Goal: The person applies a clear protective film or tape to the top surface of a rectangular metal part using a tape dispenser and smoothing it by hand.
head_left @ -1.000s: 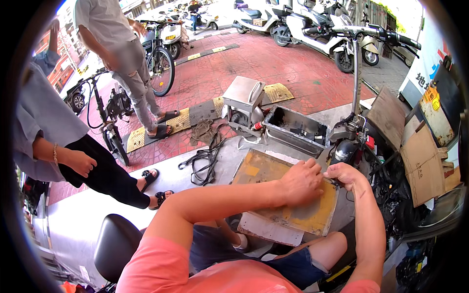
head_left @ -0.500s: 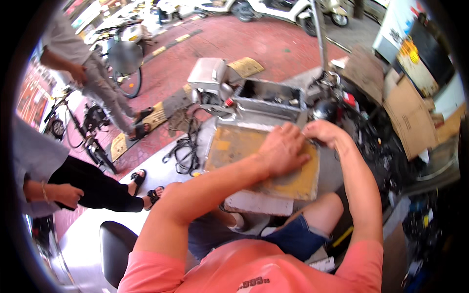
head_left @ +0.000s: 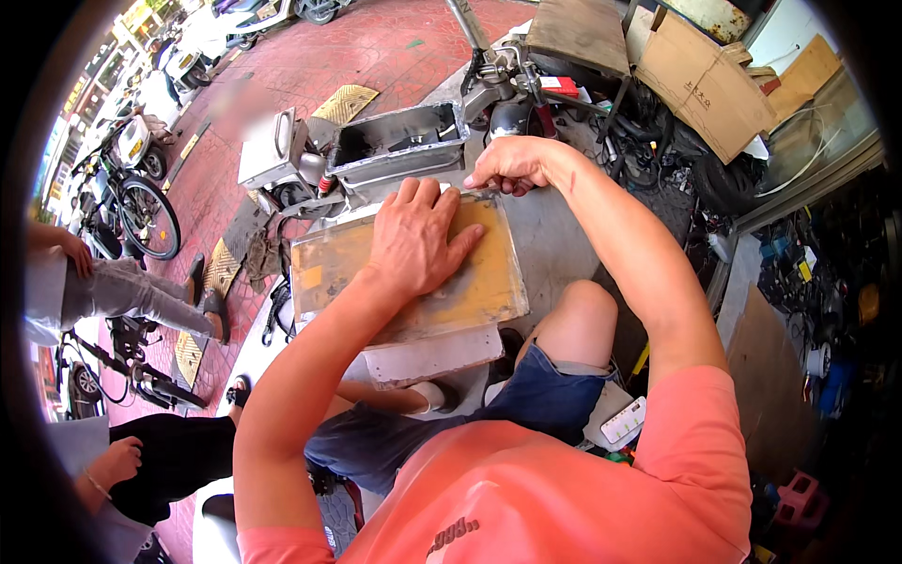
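A flat square panel [head_left: 470, 291] with a worn, stained yellow top lies in front of me, over a pale box [head_left: 437, 355] at its near side. Resting palm down on the panel, my left hand [head_left: 418, 233] has its fingers stretched toward the far edge and its thumb spread. My right hand [head_left: 512, 167] is at the panel's far right corner, fingers curled and thumb pressed in as in a pinch. Whatever is between those fingers is too small or hidden to make out.
Beyond the panel stands a grey metal trough [head_left: 404, 141], with a silver box-shaped part [head_left: 270, 150] at its left. A cardboard box [head_left: 705, 89] and dark parts fill the right. A phone [head_left: 624, 420] lies by my right thigh. Two people stand at left near bicycles [head_left: 146, 211].
My view has swung, so the panel and trough appear farther left and more of the right side shows. My left hand stays flat on the panel; my right stays by its far right corner.
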Demonstrator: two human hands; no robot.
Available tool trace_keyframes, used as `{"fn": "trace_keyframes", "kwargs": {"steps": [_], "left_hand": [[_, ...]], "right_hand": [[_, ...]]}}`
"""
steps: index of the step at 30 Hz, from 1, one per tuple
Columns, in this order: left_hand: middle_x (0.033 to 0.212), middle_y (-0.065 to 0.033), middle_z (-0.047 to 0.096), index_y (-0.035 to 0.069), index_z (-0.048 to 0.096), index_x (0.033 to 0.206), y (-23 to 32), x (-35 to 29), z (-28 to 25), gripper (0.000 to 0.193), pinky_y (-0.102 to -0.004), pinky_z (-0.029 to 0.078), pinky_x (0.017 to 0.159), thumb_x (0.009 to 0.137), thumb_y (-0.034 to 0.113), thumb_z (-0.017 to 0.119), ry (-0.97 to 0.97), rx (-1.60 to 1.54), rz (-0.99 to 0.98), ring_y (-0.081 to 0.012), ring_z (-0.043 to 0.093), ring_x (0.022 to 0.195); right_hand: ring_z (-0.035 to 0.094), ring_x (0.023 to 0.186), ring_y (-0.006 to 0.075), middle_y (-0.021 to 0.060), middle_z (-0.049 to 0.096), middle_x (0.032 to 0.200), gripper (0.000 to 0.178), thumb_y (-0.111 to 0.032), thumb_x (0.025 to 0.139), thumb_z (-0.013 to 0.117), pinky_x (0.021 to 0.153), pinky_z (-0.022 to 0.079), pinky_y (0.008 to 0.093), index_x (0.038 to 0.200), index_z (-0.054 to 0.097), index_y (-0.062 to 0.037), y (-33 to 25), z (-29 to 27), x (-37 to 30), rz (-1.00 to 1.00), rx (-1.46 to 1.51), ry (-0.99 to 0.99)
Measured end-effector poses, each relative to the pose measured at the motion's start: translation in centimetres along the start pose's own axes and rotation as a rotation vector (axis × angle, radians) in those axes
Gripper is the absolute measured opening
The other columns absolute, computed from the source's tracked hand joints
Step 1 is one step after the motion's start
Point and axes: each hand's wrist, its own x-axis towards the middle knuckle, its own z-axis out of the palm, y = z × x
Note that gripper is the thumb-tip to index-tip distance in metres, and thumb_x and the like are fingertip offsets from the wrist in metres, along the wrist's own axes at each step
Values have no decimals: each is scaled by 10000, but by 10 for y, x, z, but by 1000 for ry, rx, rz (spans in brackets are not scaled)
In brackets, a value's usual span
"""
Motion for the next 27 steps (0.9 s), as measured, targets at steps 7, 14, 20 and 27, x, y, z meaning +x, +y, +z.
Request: {"fn": "trace_keyframes", "kwargs": {"steps": [7,14,20,27], "left_hand": [[1109,-133,639,34,716,1224,1,6,-3,490,-469,518,930,941,434,725,-59,-23,-21,-337,614,1093],[1105,-148,662,35,727,1172,8,33,27,389,-459,524,944,894,303,771,-16,-156,-31,-364,623,1090],[1075,-152,668,30,735,1141,0,31,31,360,-470,524,957,904,298,770,-20,-349,-75,-373,631,1084],[1147,-151,688,75,762,1197,-9,35,37,403,-468,523,1020,958,392,691,-170,-322,-123,-369,643,1177]], "right_hand": [[367,540,85,-80,433,632,359,-284,919,827,526,338,290,686,570,-192,13,1,4,-55,62,-26],[397,566,91,-79,426,653,324,-270,969,719,567,394,310,697,553,-212,33,0,11,-79,125,-45],[465,640,118,-17,534,820,179,-319,973,720,686,492,385,900,646,-173,47,9,13,-17,276,1],[618,886,192,60,677,1103,307,-366,1029,641,766,552,424,1233,694,-143,63,12,20,23,143,122]]}}
